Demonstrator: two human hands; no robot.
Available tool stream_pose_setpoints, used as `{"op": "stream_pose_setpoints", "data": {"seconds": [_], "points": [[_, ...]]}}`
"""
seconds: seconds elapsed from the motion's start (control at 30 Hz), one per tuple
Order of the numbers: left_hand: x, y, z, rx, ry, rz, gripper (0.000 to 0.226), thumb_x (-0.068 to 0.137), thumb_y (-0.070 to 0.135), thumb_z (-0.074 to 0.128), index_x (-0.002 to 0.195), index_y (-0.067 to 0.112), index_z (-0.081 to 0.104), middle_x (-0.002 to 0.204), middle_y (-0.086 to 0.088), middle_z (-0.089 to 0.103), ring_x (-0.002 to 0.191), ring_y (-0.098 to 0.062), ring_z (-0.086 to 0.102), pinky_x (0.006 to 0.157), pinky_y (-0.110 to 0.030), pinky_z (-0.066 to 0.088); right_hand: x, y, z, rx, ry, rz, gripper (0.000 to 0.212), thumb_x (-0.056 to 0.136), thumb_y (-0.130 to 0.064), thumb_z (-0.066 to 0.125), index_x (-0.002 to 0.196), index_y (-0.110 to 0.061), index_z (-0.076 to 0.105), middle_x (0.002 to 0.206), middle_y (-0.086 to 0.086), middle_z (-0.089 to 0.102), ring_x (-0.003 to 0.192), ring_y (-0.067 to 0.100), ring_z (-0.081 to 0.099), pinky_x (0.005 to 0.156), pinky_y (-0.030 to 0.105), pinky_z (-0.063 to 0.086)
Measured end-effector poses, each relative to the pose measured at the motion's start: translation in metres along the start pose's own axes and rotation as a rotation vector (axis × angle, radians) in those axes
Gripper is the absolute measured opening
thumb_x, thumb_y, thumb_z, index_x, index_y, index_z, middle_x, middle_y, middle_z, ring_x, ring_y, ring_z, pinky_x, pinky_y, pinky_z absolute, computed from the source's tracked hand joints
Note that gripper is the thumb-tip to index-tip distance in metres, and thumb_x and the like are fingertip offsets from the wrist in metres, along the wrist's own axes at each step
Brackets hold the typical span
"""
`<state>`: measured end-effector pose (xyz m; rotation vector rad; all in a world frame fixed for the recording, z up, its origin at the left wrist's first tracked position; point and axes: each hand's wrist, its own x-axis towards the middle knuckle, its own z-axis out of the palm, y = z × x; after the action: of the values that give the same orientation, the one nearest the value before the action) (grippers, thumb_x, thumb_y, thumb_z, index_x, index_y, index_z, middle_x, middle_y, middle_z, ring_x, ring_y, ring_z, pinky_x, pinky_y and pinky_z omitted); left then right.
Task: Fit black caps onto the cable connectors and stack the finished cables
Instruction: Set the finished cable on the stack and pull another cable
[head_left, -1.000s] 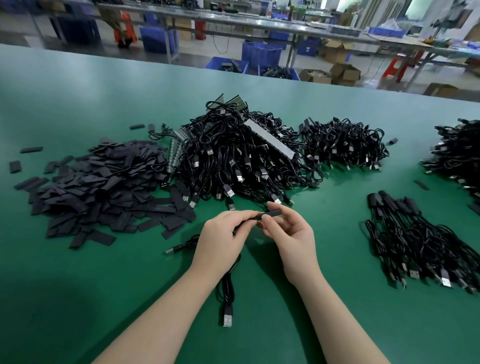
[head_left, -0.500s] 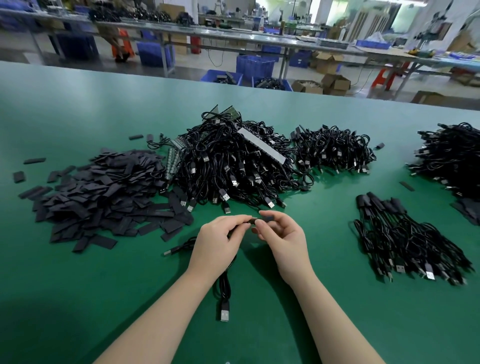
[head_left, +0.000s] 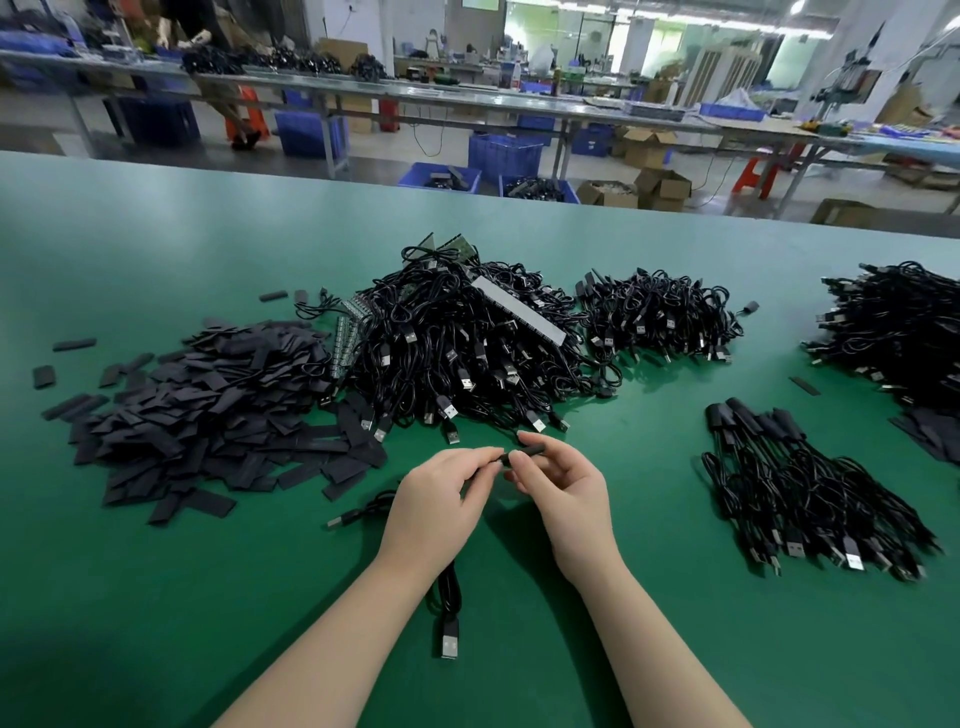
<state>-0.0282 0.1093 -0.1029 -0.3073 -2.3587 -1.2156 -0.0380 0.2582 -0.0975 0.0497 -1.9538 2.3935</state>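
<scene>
My left hand (head_left: 439, 499) pinches one end of a black cable (head_left: 449, 597), whose USB plug hangs down between my forearms onto the green table (head_left: 156, 597). My right hand (head_left: 563, 483) holds a black cap (head_left: 532, 442) between thumb and fingers, right against the cable end; the joint itself is hidden by my fingertips. A heap of flat black caps (head_left: 208, 415) lies to the left. The big pile of uncapped cables (head_left: 467, 348) sits just beyond my hands. A stack of finished cables (head_left: 800, 483) lies to the right.
A second cable (head_left: 363, 512) lies under my left wrist. A smaller cable pile (head_left: 660, 317) sits behind the middle, another pile (head_left: 904, 327) at the far right edge. Stray caps (head_left: 44, 375) dot the left side. Benches and blue crates stand beyond the table.
Both hands stay together over the same spot, fingers shifting slightly on the cap and cable end. The camera has tilted up, so the table contents appear lower in view.
</scene>
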Motion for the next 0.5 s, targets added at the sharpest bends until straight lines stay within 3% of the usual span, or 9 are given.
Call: {"op": "stream_pose_setpoints", "data": {"seconds": [0.33,0.5], "points": [[0.0018,0.0004,0.0005,-0.037,-0.005,-0.045,0.019,0.091,0.022,0.068,0.108,0.027,0.074,0.1,0.02,0.068,0.098,0.006,0.06,0.08,-0.011,0.048,0.0007,0.0002,-0.0007,0.056,-0.014,-0.003,0.027,0.089,-0.007,0.072,0.113,-0.02,0.069,0.078,0.0,0.072,0.078,0.012,0.07,0.076,0.02,0.054],[0.0019,-0.0001,0.001,-0.05,-0.04,-0.094,0.024,0.086,0.024,0.071,0.11,0.031,0.073,0.098,0.023,0.066,0.093,0.007,0.061,0.078,-0.01,0.048,0.0018,-0.0001,-0.0017,0.055,-0.016,0.012,0.032,0.088,-0.009,0.073,0.117,-0.021,0.065,0.082,0.002,0.075,0.083,0.013,0.072,0.085,0.028,0.057]]}}
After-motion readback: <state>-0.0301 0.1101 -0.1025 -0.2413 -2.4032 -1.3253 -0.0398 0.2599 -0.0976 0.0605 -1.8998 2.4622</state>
